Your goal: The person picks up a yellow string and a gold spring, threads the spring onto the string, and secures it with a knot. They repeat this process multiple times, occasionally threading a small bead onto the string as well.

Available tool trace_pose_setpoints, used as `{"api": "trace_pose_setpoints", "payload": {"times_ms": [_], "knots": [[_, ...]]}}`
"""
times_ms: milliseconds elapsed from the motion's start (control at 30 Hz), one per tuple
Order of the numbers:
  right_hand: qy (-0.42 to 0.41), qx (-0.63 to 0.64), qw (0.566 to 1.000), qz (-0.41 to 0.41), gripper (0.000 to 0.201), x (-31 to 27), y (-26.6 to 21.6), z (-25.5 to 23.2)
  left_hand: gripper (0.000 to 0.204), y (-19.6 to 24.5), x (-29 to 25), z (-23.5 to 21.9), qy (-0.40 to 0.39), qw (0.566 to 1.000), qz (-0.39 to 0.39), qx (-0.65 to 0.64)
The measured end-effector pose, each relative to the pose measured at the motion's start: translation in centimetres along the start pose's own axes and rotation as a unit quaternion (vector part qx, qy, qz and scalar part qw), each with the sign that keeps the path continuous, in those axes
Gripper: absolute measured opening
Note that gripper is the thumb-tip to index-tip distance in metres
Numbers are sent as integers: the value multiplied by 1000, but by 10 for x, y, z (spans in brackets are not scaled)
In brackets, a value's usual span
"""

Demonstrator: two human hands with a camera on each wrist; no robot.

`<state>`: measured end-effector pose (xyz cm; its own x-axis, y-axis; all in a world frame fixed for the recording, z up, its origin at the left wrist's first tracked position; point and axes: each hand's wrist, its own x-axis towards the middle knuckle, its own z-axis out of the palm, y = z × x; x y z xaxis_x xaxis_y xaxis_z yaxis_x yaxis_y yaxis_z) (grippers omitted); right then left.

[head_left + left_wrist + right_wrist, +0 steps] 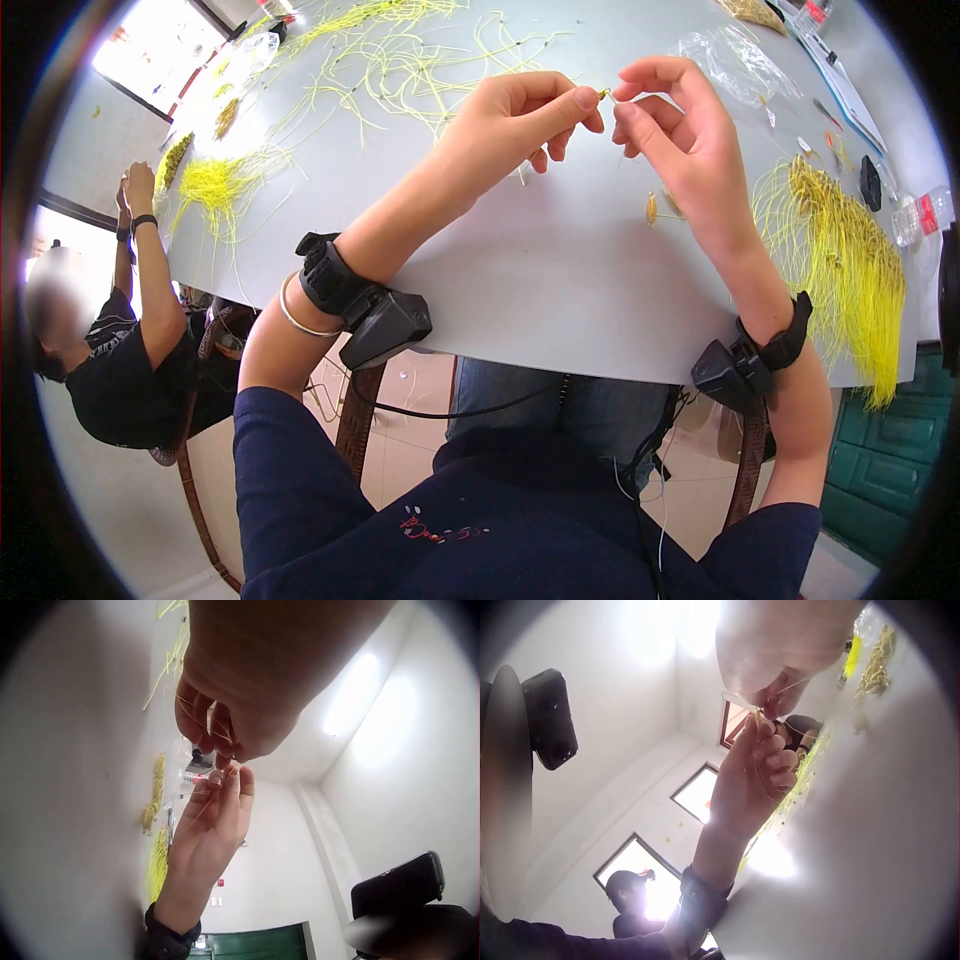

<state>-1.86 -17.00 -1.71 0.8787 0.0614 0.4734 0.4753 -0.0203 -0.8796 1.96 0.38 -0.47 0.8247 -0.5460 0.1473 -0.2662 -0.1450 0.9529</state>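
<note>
In the head view my left hand (525,115) pinches a small gold ornament (603,93) between thumb and index finger, up over the table. The ornament (758,718) looks narrow and ribbed in the right wrist view. A thin yellow cord (793,685) runs from the hands there. My right hand (685,135) is just to the right, its thumb and fingertips pinching the fine cord close to the ornament. In the left wrist view the right hand (214,825) faces the left hand (232,712), fingertips almost meeting. Below the right hand lies another gold piece (651,209).
At right lies a heap of gold ornaments with yellow cords (865,270) hanging over the table edge. Loose cords (390,75) spread across the back. A plastic bag (740,65), a clipboard (845,95) and a bottle (920,217) lie at back right. Another person (130,330) sits at left.
</note>
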Motion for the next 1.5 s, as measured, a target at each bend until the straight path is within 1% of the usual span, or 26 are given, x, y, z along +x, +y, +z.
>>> {"api": "trace_pose_setpoints", "payload": {"times_ms": [200, 267, 333, 367, 433, 467, 533, 633, 800, 867, 1067, 1167, 1233, 1367, 1500], "knots": [[-7, -20, 999, 32, 15, -3, 2, 2, 32, -6, 1, 1, -35, 999, -1, 21], [16, -35, 998, 45, 11, -4, -1, 4, 31, -6, 2, 1, -45, 999, -4, 27], [5, -49, 997, 52, 9, -3, -1, 2, 31, -7, 3, 0, -48, 996, -37, 72], [-6, -64, 996, 59, 8, -3, -1, 2, 31, -7, 3, 0, -48, 996, -38, 72], [-5, -68, 996, 61, 8, -3, 1, 3, 29, -9, 2, 2, 18, 988, 39, 147], [-4, -73, 995, 63, 8, -3, 1, 3, 29, -10, 2, 2, 18, 988, 39, 147], [-18, -69, 995, 73, 8, -4, 1, 2, 26, -12, 5, 0, 49, 989, 102, 93], [-37, -55, 994, 90, 10, -5, 1, 4, 23, -9, 5, -6, 33, 988, 104, 112], [-55, -12, 990, 129, 12, -4, 0, 2, 21, -8, 3, -7, 47, 989, 86, 115], [-39, 32, 984, 169, 11, -5, -1, 4, 21, -7, 3, -7, 50, 988, 83, 119], [-15, 43, 976, 212, 12, -5, -12, 3, 21, -7, 2, -5, 60, 991, 64, 103], [4, 38, 978, 206, 11, -5, -11, 3, 20, -7, 3, -5, 41, 989, 69, 124], [13, 46, 977, 208, 11, -5, -9, 1, 20, -6, 2, -4, 13, 988, 74, 136], [37, 50, 975, 215, 13, -4, -8, 1, 19, -7, 3, -4, 23, 991, 67, 117], [20, 13, 978, 207, 16, -4, -10, 3, 19, -6, 3, -4, 40, 994, 53, 86]]}}
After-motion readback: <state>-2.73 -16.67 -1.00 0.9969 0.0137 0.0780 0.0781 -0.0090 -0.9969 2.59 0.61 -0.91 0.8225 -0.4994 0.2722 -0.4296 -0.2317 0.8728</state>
